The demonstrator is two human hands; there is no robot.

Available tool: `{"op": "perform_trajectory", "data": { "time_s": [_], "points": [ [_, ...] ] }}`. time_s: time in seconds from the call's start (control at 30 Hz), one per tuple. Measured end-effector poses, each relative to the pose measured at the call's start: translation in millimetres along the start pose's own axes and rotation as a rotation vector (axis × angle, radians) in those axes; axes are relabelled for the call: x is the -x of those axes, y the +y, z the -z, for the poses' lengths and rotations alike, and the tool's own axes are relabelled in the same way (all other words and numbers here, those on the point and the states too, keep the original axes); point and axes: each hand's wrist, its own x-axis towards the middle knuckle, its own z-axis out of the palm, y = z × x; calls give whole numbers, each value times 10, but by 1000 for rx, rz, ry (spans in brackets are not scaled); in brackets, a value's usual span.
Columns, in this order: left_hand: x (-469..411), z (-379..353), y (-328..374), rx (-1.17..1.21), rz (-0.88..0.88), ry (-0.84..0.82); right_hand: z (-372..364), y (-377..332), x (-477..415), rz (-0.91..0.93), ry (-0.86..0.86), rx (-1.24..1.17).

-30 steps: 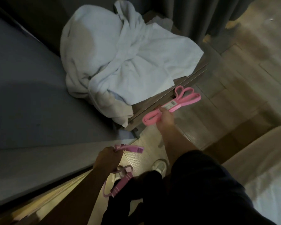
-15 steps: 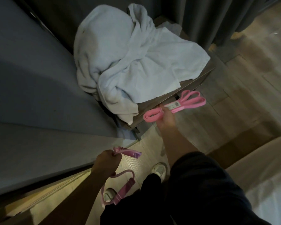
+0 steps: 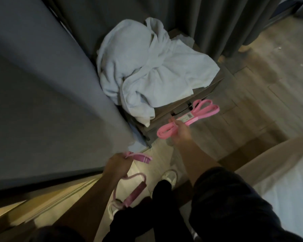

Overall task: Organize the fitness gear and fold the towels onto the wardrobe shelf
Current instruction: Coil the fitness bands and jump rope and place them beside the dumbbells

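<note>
**Hardly anything moves: our hands keep the pink gear, towels lie in a heap**

Only our view shifts vs. a sec ago. The towel pile (image 3: 147,70) sits a bit further right in frame, and more grey panel (image 3: 42,102) fills the left side. Both hands stay approx. where they were, w/ the same grips.

Our right hand (image 3: 180,135) is out in front, fingers curled round the middle of a flat pink resistance band (image 3: 205,110). The band is folded into several loops w/ a white barcode label on it. One looped end sticks out left of the fist, the other fans out to the right, over the wooden floor (image 3: 269,84) and just in front of the wooden unit (image 3: 205,91).

Our left hand (image 3: 117,163) is lower and nearer the body, closed tight on a pink tube exerciser (image 3: 129,198). One padded handle pokes out right of the fist. The rest of the tube hangs down in a loop w/ the 2nd handle near our light shoes (image 3: 170,177).

The towels, white and crumpled, are heaped on top of the wooden unit, one corner drooping over its front edge, btwn the grey panel and a dark curtain (image 3: 217,23). None are folded. A bed (image 3: 287,180) edge shows bottom right.
</note>
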Motion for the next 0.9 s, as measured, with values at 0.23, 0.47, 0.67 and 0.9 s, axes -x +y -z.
{"op": "perform_trajectory", "data": {
  "time_s": [0.23, 0.47, 0.67, 0.9],
  "points": [
    [509, 243, -184, 101, -14, -6, 46, 124, 1172, -37, -230, -204],
    [967, 618, -573, 181, -147, -32, -110, 351, 2346, -21, -344, -254],
    [1430, 1093, -1150, 209, -245, -12, -428, 854, 3214, -10, -420, -322],
    [1960, 1748, -2281, 218, -241, 108, -998, 1844, 3930, -102, -483, -338]
  ]
}}
